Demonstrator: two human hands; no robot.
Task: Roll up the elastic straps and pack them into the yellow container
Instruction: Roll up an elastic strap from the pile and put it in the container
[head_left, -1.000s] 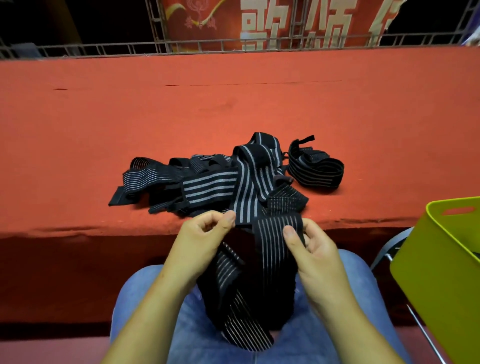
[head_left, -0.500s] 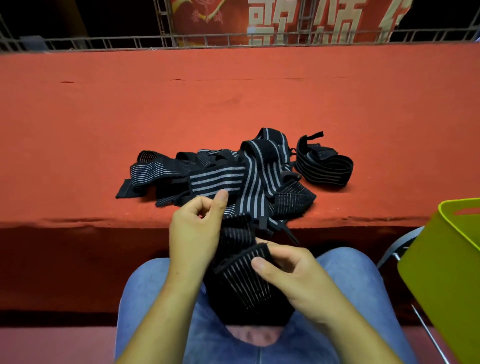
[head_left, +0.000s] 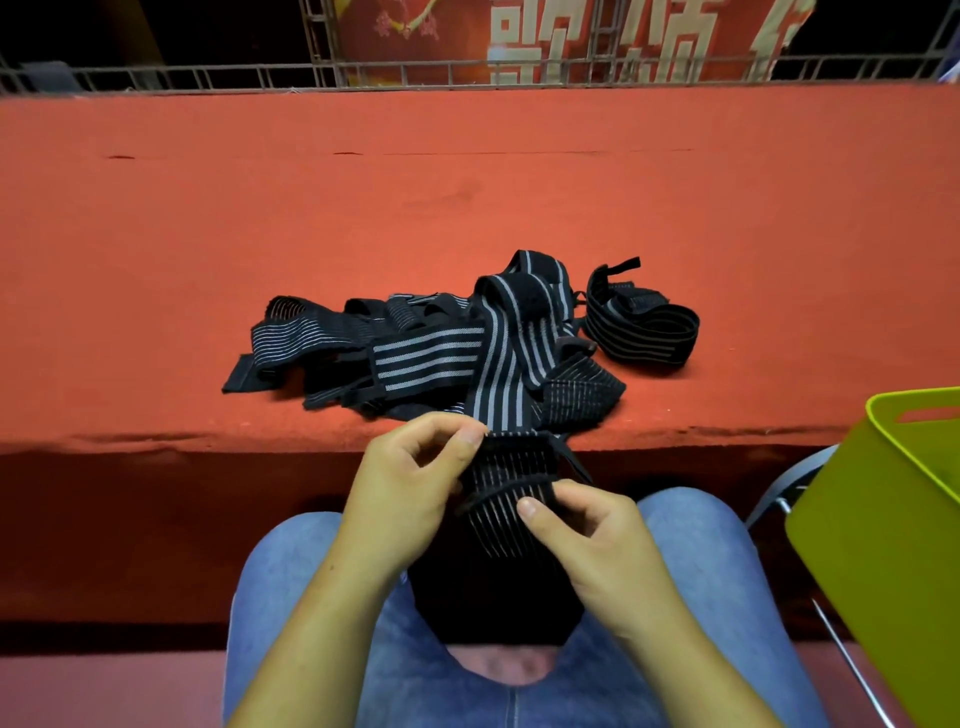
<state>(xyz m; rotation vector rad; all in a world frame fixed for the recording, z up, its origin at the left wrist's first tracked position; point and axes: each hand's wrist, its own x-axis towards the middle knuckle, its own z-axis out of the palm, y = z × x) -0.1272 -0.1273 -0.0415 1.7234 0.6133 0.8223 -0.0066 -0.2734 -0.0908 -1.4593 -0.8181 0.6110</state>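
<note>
A black elastic strap with thin grey stripes (head_left: 506, 499) is held over my lap, its loose length hanging down between my knees. My left hand (head_left: 410, 488) pinches its upper edge with thumb and fingers. My right hand (head_left: 587, 540) grips the folded part from the right, thumb on top. A heap of black striped straps (head_left: 441, 353) lies on the red table near its front edge. One coiled strap (head_left: 644, 322) sits just right of the heap. The yellow container (head_left: 883, 545) stands at the right, tilted, its inside mostly out of view.
The red cloth-covered table (head_left: 467, 197) stretches wide behind the heap. A metal rail (head_left: 467, 73) and a red banner (head_left: 571, 36) run along its far side. A grey chair frame (head_left: 789, 483) shows under the container.
The strap has been drawn up from a long hanging band into a shorter folded bundle. My right hand dropped below my left, then both came closer together on the fold.
</note>
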